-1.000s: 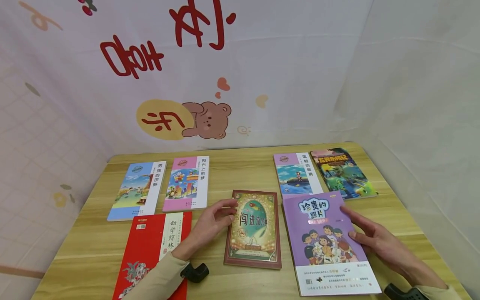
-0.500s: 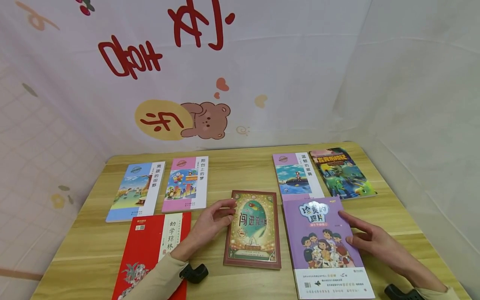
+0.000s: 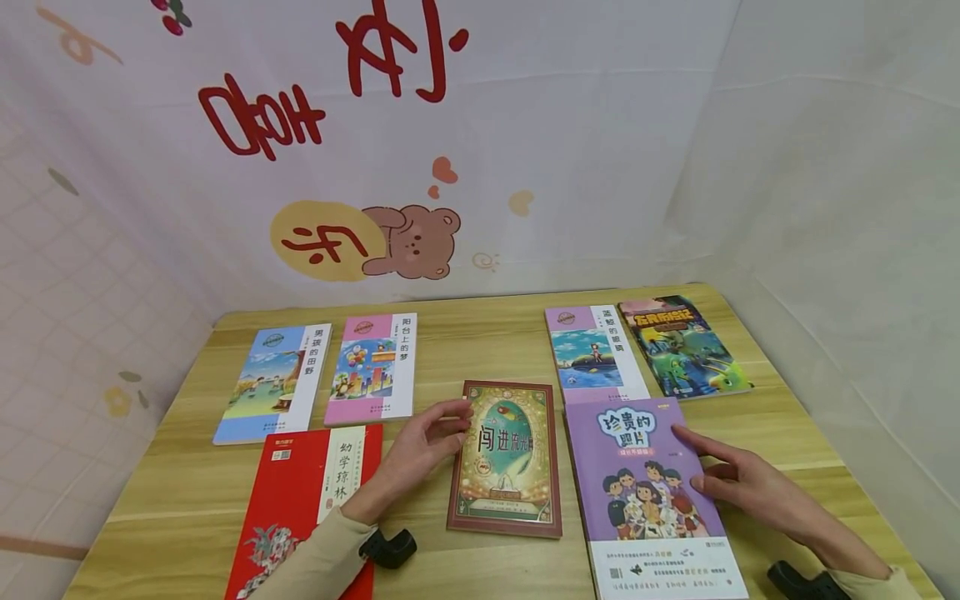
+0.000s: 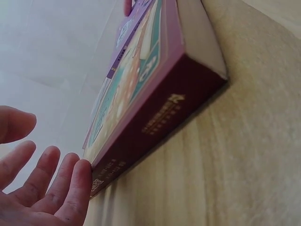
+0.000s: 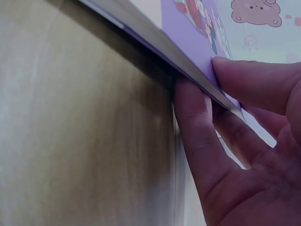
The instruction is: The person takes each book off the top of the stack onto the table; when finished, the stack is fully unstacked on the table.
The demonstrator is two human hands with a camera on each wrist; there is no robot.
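A maroon-bordered book (image 3: pixel 510 458) with a green oval on its cover lies flat at the table's middle. My left hand (image 3: pixel 459 423) touches its upper left edge; in the left wrist view the fingertips (image 4: pixel 77 181) rest against the spine (image 4: pixel 155 117) while the thumb stays apart. Right beside it lies a purple book (image 3: pixel 645 467) showing cartoon children. My right hand (image 3: pixel 701 467) pinches its right edge. In the right wrist view the thumb (image 5: pixel 254 75) lies on the cover (image 5: pixel 197 28) and a finger (image 5: pixel 197 136) is under the edge.
A red book (image 3: pixel 307 492) lies at the near left. Behind it are a blue-white book (image 3: pixel 273 379) and a pink book (image 3: pixel 372 367). At the back right lie a purple-blue book (image 3: pixel 592 350) and a dark green one (image 3: pixel 686 346). A decorated backdrop rises behind the wooden table (image 3: pixel 480 333).
The purple book has slid a little toward me with my right hand on its edge. My left hand has stayed at the maroon book.
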